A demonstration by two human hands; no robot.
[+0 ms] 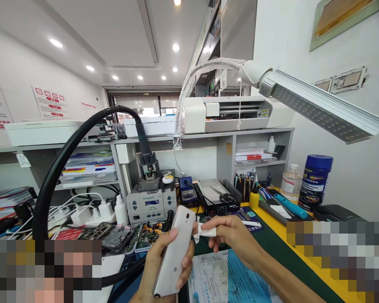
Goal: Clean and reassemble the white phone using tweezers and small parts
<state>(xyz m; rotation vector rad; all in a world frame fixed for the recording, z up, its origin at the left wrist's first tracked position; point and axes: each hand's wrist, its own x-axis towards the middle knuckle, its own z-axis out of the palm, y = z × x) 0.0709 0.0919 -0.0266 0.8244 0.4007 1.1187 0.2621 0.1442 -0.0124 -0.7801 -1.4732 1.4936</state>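
A white smartphone (174,256) is tilted upright over the bench, its back with the camera hole turned toward me. My left hand (159,252) is closed around its long edges, thumb on one side and fingers on the other. Just right of the phone's upper end, my right hand (230,233) pinches a crumpled white tissue (207,232). The tissue hangs close to the phone's edge; whether they touch I cannot tell. Below my hands lies a blue and white printed sheet (227,273) on the dark green mat (271,248).
A soldering station (151,206) stands behind, with a tray of circuit boards (150,235) before it. Scissors (222,194) lie on a black-framed plate. A thick black hose (46,185) arches at left; an LED lamp (318,105) overhangs the right. A blue spray can (316,181) stands right.
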